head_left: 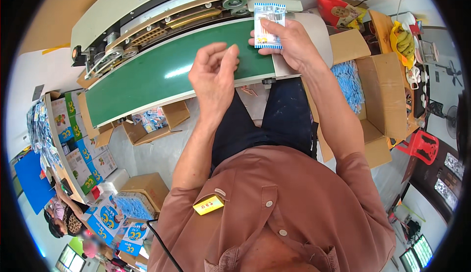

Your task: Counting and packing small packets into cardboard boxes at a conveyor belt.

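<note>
My right hand (293, 44) holds a small flat packet (270, 14), white with blue striped ends and a clear window, between the thumb on top and the fingers beneath. It is over the right end of a green conveyor belt (147, 78). Left of it, my left hand (214, 73) hovers above the belt, its fingers loosely curled in and the thumb close to them. Nothing shows in that hand. Along the belt's far side runs a sealing machine (196, 14) with pulleys, a brown band and a red stop button.
An open carton (385, 85) on the right holds many blue-and-white packets (347, 86). Below the belt at left stands another carton (177, 116) with packets. A red plastic stool (423, 147) is far right. Printed boxes (105, 215) and another person (66, 215) are at lower left.
</note>
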Demonstrator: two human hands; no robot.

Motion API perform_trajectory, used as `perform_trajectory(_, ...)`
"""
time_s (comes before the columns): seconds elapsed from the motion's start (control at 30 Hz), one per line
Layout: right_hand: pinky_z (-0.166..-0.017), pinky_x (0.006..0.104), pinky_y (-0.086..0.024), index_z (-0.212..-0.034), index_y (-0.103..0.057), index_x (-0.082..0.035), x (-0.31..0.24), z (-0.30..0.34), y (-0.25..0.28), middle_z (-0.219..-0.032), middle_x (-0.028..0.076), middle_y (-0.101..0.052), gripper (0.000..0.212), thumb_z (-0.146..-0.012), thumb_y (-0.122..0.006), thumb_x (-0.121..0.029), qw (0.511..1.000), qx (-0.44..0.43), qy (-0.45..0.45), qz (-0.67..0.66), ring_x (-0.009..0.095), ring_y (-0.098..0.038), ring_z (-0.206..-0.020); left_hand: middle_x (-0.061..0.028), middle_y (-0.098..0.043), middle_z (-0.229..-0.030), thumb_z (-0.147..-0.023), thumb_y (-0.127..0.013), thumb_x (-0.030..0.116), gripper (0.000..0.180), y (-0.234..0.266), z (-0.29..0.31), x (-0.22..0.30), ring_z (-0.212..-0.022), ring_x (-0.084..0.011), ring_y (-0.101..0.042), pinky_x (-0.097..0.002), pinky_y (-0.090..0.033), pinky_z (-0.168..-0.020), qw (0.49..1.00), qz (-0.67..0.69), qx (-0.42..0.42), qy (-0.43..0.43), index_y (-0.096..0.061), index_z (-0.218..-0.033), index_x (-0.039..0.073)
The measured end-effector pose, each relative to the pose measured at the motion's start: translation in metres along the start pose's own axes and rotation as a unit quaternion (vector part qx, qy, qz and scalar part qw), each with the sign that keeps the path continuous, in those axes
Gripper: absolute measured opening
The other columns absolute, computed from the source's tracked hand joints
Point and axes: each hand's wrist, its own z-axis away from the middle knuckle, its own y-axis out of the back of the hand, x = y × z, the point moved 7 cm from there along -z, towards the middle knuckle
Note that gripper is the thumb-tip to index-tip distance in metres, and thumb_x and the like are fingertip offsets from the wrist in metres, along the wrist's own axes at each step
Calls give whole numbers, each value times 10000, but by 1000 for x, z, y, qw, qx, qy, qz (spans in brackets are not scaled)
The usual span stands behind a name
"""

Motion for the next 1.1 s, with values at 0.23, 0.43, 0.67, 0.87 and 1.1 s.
perform_trajectory(0.23, -650, 301, -630, -1203, -580, 86, 3, -21, -27, -1031, 197, -692, 390, -953, -657, -203, 1000, -11, -26, 8, 282, -728, -892, -121, -722, -878, -933, -683, 63, 183, 47, 24, -12, -748, -116, -663, -254, -554, -689, 997, 54, 37, 49, -601, -1057, -44)
perform_trajectory(0.43, -727, 311, -631, -1188, -590, 90, 19, -34, -49, -1052, 183, -689, 412, -937, -684, -224, 998, -30, -54, 0, 247, -714, -927, -117, -722, -875, -935, -682, 64, 169, 63, 36, -20, -750, -116, -664, -252, -557, -690, 996, 53, 34, 66, -609, -1049, -39)
perform_trajectory(0.67, -759, 306, -613, -1152, -609, 98, 31, -15, -68, -1060, 163, -688, 352, -941, -670, -176, 999, -44, -20, 8, 218, -702, -940, -118, -720, -873, -940, -673, 60, 158, 68, 47, -20, -749, -117, -665, -254, -560, -687, 996, 45, 40, 65, -615, -1049, -38)
perform_trajectory(0.87, -757, 304, -574, -1118, -659, 26, 37, 94, 0, -1000, 107, -706, 217, -960, -627, -120, 984, 26, 114, 135, 190, -698, -916, -139, -716, -880, -954, -642, 50, 135, 40, 57, -20, -734, -149, -684, -265, -576, -671, 999, -27, 0, 40, -620, -1046, -47)
perform_trajectory(1.1, -728, 291, -539, -953, -694, 4, 78, 244, 273, -846, 81, -705, 129, -916, -645, -110, 823, 322, 8, 468, 122, -658, -795, -152, -715, -883, -952, -648, 56, 137, -38, 90, -42, -726, -142, -683, -256, -579, -666, 984, -65, -135, 100, -615, -1022, -57)
